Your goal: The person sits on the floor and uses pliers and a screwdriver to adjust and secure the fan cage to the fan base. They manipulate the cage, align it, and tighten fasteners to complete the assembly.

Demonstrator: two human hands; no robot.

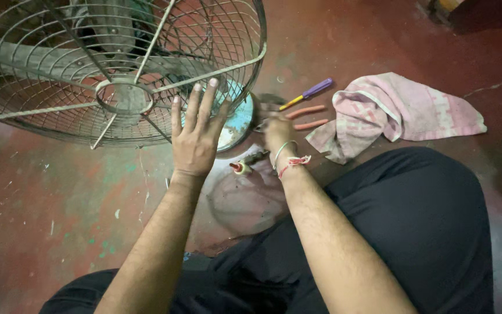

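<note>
A worn red floor fills the view, scuffed with pale scratches and green flecks, and a thin crack runs across it at the far right. The light is dim and warm, fading into dark shadow toward the top right corner, where nothing clear can be made out

Repair workshop — stained red floor, fan guard, screwdriver, rag.
</note>
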